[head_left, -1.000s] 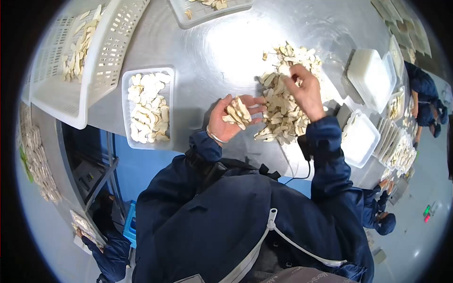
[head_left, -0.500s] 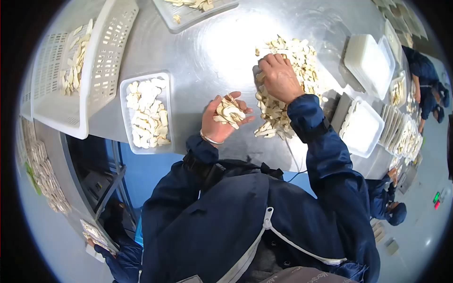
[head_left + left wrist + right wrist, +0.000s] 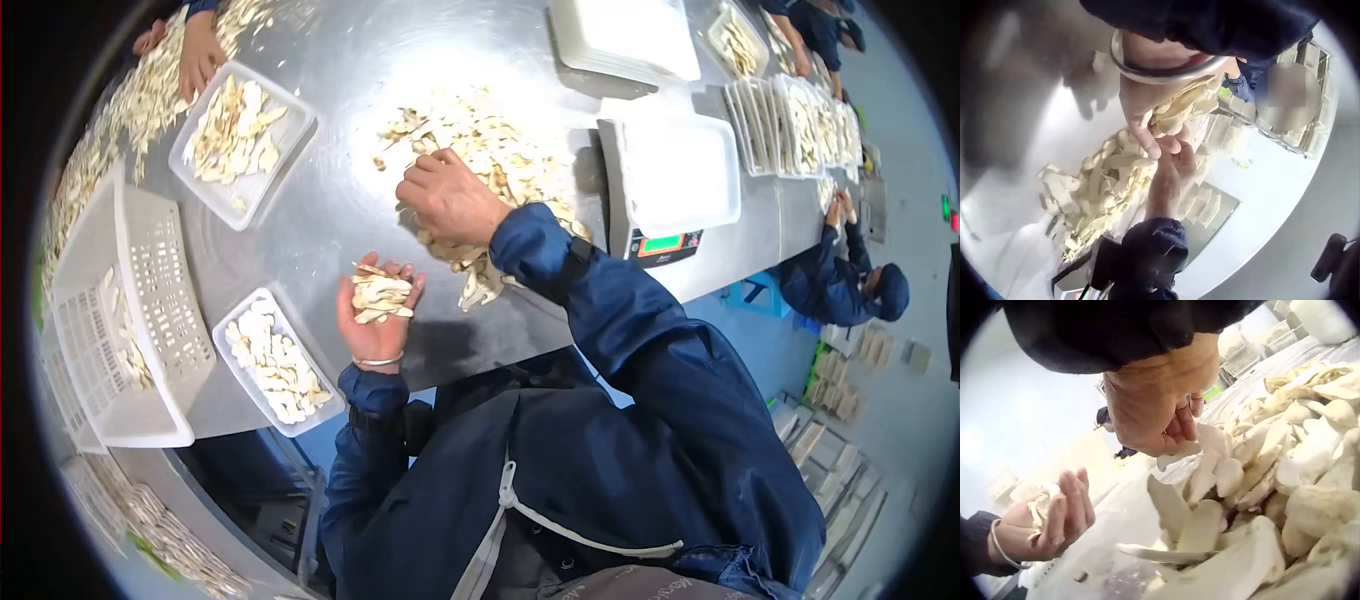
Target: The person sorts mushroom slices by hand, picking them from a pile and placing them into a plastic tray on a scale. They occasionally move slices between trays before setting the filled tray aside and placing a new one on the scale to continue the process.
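Note:
Pale slices, which look like mushroom, lie in a loose pile (image 3: 500, 150) on the metal table. My left hand (image 3: 352, 325), palm up with curled fingers, holds a bunch of slices (image 3: 382, 294); the left wrist view shows this bunch (image 3: 1185, 109) between thumb and fingers. At the near left side of the pile is my right hand (image 3: 450, 200), fingers pointing down. In the right wrist view that hand (image 3: 1154, 400) pinches one slice (image 3: 1177, 455) just beside the pile (image 3: 1322, 456). A white tray (image 3: 230, 325) of slices stands left of my left hand.
At the left are a perforated white basket (image 3: 170, 290) and another tray (image 3: 290, 120) with slices, another person's hand (image 3: 203, 55) at its edge. On the right, a white tray (image 3: 725, 170) sits on a scale (image 3: 665, 245), with stacked trays (image 3: 625, 40) behind.
The head view has turned, bringing the scale and the other person's hand into sight. My right hand has stayed low at the pile's left side; my left hand still holds its bunch.

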Tool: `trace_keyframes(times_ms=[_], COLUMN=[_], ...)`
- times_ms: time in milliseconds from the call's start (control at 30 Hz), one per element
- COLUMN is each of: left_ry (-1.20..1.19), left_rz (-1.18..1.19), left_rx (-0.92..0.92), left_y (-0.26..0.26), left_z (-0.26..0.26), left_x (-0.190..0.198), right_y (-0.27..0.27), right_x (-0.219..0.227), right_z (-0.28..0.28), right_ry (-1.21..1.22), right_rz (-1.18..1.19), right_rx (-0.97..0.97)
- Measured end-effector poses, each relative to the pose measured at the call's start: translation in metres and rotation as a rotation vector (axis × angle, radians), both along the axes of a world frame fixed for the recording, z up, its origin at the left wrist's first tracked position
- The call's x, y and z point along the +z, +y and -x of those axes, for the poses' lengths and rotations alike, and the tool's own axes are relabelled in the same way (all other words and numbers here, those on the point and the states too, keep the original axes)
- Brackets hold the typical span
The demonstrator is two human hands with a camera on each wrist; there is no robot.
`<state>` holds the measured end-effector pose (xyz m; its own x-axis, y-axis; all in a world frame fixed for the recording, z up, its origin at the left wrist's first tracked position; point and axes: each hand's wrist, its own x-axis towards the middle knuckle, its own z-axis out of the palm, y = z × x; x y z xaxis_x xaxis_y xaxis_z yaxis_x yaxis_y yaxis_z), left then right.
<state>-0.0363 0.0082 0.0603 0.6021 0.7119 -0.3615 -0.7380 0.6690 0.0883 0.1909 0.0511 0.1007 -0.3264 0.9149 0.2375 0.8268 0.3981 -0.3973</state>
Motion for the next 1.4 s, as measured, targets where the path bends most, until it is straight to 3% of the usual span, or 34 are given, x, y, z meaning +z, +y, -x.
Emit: trace_keyframes(times_ms=[133, 267, 333, 400, 467, 567, 600, 667, 733, 800, 867, 933, 967, 1000, 1067, 1267, 1400], left_ry=[-0.021, -0.01, -0.088, 0.049, 0.166, 0.46, 0.643, 0.795, 0.922, 0.922, 1.18, 1.374, 1.464, 1.59, 1.807, 1.769, 1.701], left_rz=[-0.112, -0.196, -0.32, -0.383, -0.517, -0.916, -0.999, -1.357, -1.328, -1.049, -0.96, -0.991, -1.004, -1.226, -1.686, -1.72, -1.788], left_rx=[-0.017, -0.115, -0.209, -0.257, -0.306, -0.468, -0.487, -0.301, -0.149, -0.298, -0.385, -0.381, -0.385, -0.339, -0.219, -0.214, -0.147], left_y=[0.011, 0.019, 0.021, 0.013, 0.003, -0.01, -0.012, -0.004, 0.006, 0.006, 0.003, -0.016, -0.024, -0.032, -0.048, -0.048, -0.028], left_z=[-0.03, -0.101, -0.149, -0.202, -0.252, -0.302, -0.303, -0.293, -0.264, -0.219, -0.168, -0.125, -0.111, -0.107, -0.116, -0.147, -0.151], left_x=[0.042, 0.091, 0.108, 0.137, 0.159, 0.159, 0.158, 0.136, 0.129, 0.123, 0.097, 0.049, 0.036, 0.034, 0.028, 0.033, 0.027], right_y=[-0.054, -0.122, -0.155, -0.18, -0.196, -0.206, -0.209, -0.217, -0.227, -0.241, -0.254, -0.257, -0.254, -0.252, -0.238, -0.176, -0.155], right_x=[0.073, 0.109, 0.131, 0.133, 0.137, 0.13, 0.128, 0.13, 0.13, 0.123, 0.106, 0.088, 0.068, 0.049, 0.02, -0.013, -0.035], right_z=[-0.035, -0.124, -0.167, -0.202, -0.226, -0.252, -0.258, -0.259, -0.256, -0.238, -0.202, -0.167, -0.149, -0.132, -0.114, -0.098, -0.094], right_ry=[0.23, 0.268, 0.194, 0.276, 0.188, 0.153, 0.131, 0.124, 0.052, 0.076, 0.229, 0.399, 0.464, 0.524, 0.441, 0.184, 0.121], right_rz=[-0.16, -0.333, -0.31, -0.349, -0.346, -0.338, -0.341, -0.374, -0.386, -0.355, -0.269, -0.039, 0.048, 0.137, 0.092, 0.022, 0.117], right_rx=[-0.146, -0.552, -0.705, -0.787, -0.865, -0.84, -0.824, -0.823, -0.795, -0.748, -0.637, -0.38, -0.362, -0.342, -0.379, -0.55, -0.633])
